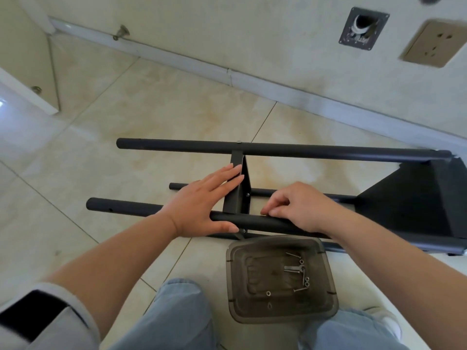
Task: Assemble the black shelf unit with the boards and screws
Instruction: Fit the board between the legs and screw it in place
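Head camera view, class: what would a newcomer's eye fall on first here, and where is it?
First, the black shelf frame lying on its side across the tiled floor, with tubes running left to right. Next, the left hand flat against the middle board and the right hand curled on the near tube. Below sits a grey tray of screws.

A glossy beige tiled floor (131, 117) with thin dark grout lines fills most of the frame. A black metal shelf frame of round tubes and flat boards (290, 150) lies on its side across the middle. Just below it, lower centre, sits a translucent brown rectangular plastic tray (326, 276). A white baseboard (177, 55) meets the floor along the top.
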